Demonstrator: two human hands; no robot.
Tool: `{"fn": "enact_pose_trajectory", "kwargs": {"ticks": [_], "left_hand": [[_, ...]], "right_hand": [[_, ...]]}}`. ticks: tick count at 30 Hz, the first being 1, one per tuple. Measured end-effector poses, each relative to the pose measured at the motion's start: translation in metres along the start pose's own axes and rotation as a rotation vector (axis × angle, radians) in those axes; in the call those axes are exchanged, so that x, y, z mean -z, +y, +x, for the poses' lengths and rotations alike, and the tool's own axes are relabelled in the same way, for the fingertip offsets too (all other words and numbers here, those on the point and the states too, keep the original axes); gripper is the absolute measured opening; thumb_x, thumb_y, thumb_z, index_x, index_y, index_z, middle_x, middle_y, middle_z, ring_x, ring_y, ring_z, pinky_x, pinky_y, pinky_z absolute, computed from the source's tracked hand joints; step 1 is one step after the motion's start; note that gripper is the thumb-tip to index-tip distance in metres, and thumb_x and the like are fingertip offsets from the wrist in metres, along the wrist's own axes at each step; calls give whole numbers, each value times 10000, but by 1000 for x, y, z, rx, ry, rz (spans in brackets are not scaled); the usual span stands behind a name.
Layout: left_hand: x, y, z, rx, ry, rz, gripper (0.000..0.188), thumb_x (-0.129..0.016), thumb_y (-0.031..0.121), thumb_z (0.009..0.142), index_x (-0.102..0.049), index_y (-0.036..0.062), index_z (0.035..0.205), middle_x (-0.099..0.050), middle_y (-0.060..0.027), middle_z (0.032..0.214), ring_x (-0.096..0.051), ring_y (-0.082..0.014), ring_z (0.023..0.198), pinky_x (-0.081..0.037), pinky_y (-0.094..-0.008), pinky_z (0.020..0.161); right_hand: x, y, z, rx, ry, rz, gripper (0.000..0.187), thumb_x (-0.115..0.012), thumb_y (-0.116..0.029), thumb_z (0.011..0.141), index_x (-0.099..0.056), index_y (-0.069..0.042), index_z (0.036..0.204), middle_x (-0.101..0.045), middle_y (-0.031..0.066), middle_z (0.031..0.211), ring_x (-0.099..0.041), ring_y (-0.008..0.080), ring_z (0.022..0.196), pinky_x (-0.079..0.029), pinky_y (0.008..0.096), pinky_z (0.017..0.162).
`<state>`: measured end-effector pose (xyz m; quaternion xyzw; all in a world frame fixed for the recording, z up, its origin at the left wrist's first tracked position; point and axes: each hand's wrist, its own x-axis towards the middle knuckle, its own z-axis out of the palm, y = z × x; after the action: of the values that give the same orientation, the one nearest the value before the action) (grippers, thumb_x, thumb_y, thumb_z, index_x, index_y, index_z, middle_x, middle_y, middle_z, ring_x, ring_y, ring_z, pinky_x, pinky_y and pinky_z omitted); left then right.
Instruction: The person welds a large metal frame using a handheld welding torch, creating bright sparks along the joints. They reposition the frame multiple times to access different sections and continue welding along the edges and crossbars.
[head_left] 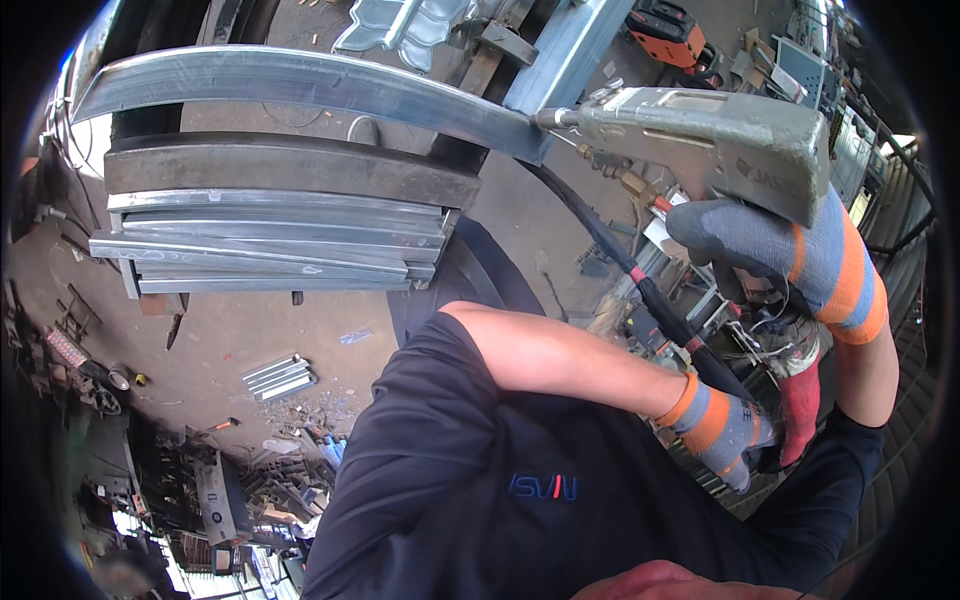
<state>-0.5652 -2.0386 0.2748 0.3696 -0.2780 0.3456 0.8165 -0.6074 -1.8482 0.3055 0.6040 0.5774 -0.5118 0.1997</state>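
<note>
"Far left first, quick. What've you got?"

"Small pile of metal strips [280, 377] on the concrete floor [205, 335]. Above it in view, a stack of galvanized steel tubes [262, 243], one lying slightly skewed across the front. Dark steel bar [290, 168] right behind the stack."

"And the long one?"

"Long galvanized tube [310, 85], bowed by the lens, spanning from the left over to a wide galvanized beam [578, 50]. Its right end sits at that beam."

"Next, moving right?"

"Black hose [610, 245] with red bands, running down toward my arms. Orange-and-black machine [668, 38] at the top. Then my welding gun [715, 135], grey, raised, nozzle pointing left. Tip is right at the tube's right end; can't tell if it's touching."

"Hands?"

"Apart, both in grey-and-orange gloves. My left hand [718, 432] is low, next to a red sleeve [798, 405]; fingers partly hidden, can't tell whether they're closed on it. My right hand [775, 250] is higher, up against the gun's underside near the rear, fingers curled and wrapped around its grip, which the glove mostly hides."
</note>
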Motion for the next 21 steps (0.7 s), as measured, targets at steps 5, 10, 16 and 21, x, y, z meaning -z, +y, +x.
{"fn": "enact_pose_trajectory", "kwargs": {"ticks": [5,10,16,21], "left_hand": [[-5,0,1,-83,46,17,688,-751,336,840,-527,-68,1349,-666,-307,1195,-642,-445,1153,-525,-479,969],[-10,7,-1,-24,10,4,679,-751,334,839,-530,-69,1340,-668,-306,1186,-644,-446,1145,-527,-480,961],[-13,15,-2,10,-25,-3,669,-751,332,838,-534,-69,1328,-671,-305,1174,-646,-447,1136,-529,-481,952],[-14,20,-2,38,-53,-3,661,-751,330,838,-537,-69,1319,-673,-304,1164,-648,-448,1129,-531,-482,945]], "right_hand": [[-2,-12,10,64,-52,-55,357,-726,-47,853,-761,-155,1192,-718,52,1017,-686,182,783,-553,309,702],[10,-22,14,-151,-177,-169,475,-776,-10,777,-747,-133,1235,-717,87,1140,-697,230,928,-567,327,795],[8,0,13,485,-108,-600,428,-758,-38,810,-750,-128,1228,-727,91,1149,-715,204,933,-578,311,826],[7,1,8,105,-102,-180,363,-715,-36,877,-742,-93,1234,-740,71,1059,-692,132,817,-565,269,736]]}}
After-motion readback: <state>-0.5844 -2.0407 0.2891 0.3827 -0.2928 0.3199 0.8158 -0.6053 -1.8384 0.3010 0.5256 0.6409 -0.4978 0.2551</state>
